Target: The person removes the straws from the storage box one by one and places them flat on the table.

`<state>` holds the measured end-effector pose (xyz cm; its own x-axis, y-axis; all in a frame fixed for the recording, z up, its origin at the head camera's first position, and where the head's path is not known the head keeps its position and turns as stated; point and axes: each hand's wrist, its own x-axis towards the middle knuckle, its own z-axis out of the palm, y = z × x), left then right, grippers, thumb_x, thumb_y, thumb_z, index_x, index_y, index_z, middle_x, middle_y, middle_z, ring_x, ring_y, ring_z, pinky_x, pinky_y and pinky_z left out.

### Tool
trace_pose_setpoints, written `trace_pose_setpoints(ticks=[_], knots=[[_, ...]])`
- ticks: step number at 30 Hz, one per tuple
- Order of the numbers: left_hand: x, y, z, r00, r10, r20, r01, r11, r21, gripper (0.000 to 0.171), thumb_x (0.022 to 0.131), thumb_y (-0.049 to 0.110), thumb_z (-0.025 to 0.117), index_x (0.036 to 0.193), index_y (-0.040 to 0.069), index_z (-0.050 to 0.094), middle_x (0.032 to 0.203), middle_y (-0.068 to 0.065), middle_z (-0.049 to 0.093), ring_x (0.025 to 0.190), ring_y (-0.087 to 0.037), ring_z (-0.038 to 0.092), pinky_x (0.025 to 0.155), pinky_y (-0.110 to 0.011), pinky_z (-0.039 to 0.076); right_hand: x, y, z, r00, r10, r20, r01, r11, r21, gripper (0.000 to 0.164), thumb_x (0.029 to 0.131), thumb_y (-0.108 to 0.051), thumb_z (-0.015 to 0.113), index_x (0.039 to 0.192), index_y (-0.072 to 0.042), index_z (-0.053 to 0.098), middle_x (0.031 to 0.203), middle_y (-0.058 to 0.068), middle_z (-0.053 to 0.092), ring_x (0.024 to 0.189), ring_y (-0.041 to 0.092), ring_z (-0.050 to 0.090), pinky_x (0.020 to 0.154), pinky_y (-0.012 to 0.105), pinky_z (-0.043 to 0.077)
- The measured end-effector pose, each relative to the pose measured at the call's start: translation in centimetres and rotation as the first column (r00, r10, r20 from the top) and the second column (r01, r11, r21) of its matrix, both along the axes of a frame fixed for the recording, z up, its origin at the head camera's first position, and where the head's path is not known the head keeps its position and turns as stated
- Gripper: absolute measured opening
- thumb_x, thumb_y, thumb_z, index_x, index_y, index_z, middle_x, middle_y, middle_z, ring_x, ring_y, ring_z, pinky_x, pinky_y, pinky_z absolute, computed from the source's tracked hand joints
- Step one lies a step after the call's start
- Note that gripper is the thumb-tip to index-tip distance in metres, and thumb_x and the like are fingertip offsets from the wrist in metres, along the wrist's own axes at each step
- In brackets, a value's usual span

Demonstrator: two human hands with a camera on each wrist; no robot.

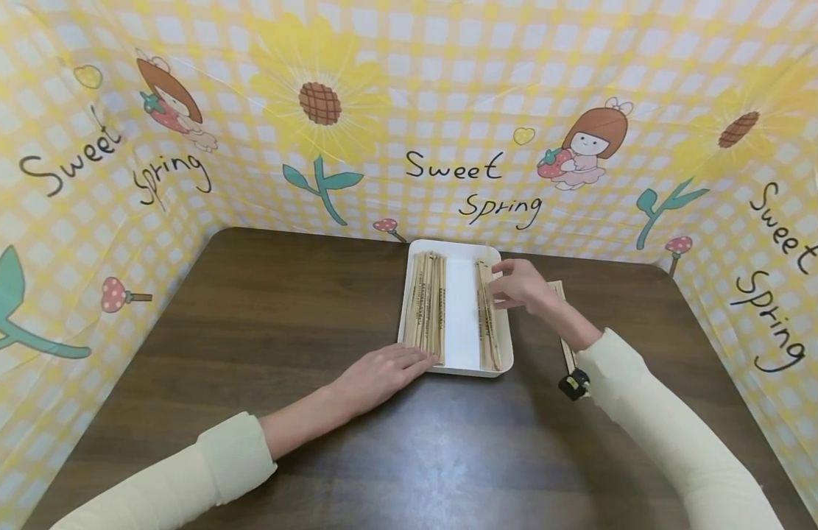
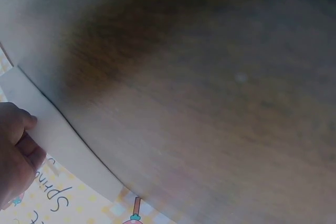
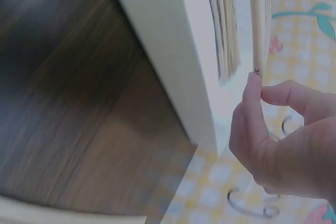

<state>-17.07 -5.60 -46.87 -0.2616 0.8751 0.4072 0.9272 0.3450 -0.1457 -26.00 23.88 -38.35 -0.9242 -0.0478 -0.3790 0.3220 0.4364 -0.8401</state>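
Observation:
A white tray (image 1: 460, 316) stands toward the back of the table, with bundles of paper-wrapped chopsticks along its left side (image 1: 425, 305) and its right side (image 1: 486, 320). At the near-left corner of the tray, my left hand (image 1: 382, 375) holds the edge, fingers over the rim; in the left wrist view the thumb (image 2: 23, 118) lies against the white outer wall. Over the tray's right edge is my right hand (image 1: 520, 283). The right wrist view shows its thumb and index finger pinching one end of a wrapped pair of chopsticks (image 3: 261, 30).
More wrapped chopsticks (image 1: 565, 331) lie on the dark wooden table (image 1: 302, 294) right of the tray, partly hidden by my right forearm. A black wrist camera (image 1: 573, 384) sits at the right cuff. Patterned yellow-checked cloth (image 1: 415, 88) encloses the back and sides.

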Motion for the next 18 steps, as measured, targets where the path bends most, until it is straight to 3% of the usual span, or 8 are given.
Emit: trace_pose_setpoints(ticks=[6,12,18], knots=[[-0.1,0.1,-0.2,1.000,-0.001,0.003,0.001,1.000,0.007,0.045,0.088,-0.002,0.069,0.132,0.000,0.061,0.124,-0.011,0.067,0.115,-0.022,0.063,0.099,-0.038,0.049,1.1,4.1,0.2,1.000,-0.012,0.022,0.012,1.000,0.014,0.059,0.093,0.001,0.055,0.147,0.010,0.034,0.118,0.026,0.055,0.086,0.023,0.065,0.085,0.038,0.057],[-0.1,0.2,-0.1,1.000,-0.003,0.006,0.002,1.000,0.016,0.046,0.087,-0.002,0.070,0.132,0.000,0.061,0.125,-0.011,0.067,0.115,-0.022,0.063,0.099,-0.038,0.050,2.7,7.9,-0.3,0.999,-0.011,0.051,0.007,0.998,0.069,0.060,0.095,-0.001,0.054,0.149,0.009,0.031,0.095,0.012,0.056,0.075,0.015,0.061,0.087,0.043,0.056],[-0.1,0.1,-0.2,1.000,0.000,0.012,0.000,1.000,0.012,0.047,0.087,-0.003,0.070,0.133,-0.001,0.061,0.125,-0.011,0.066,0.115,-0.022,0.063,0.098,-0.039,0.050,4.0,10.4,-1.4,0.997,-0.024,0.067,0.018,0.995,0.100,0.061,0.093,0.001,0.052,0.148,0.012,0.029,0.074,0.004,0.050,0.065,0.013,0.052,0.075,0.035,0.059]])
